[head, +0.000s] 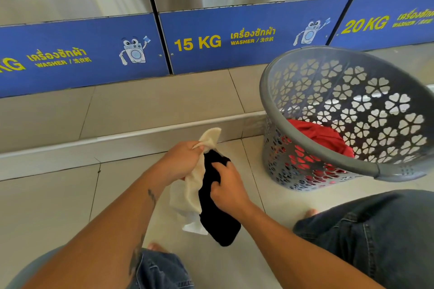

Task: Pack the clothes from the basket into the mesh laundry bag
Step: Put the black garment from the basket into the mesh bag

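Crouching before a row of washers (234,37), a person works left of a grey basket (317,155) standing on the tiled floor (58,195). Farthest from the basket, the left hand (182,159) is clenched on a cream mesh bag (191,185). Nearer the basket, the right hand (229,185) grips a black garment (218,223) against the bag. A red garment (317,134) lies inside the basket.

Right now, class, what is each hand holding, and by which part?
The left hand pinches the cream cloth near its upper end. The right hand grips the black garment at its upper part.
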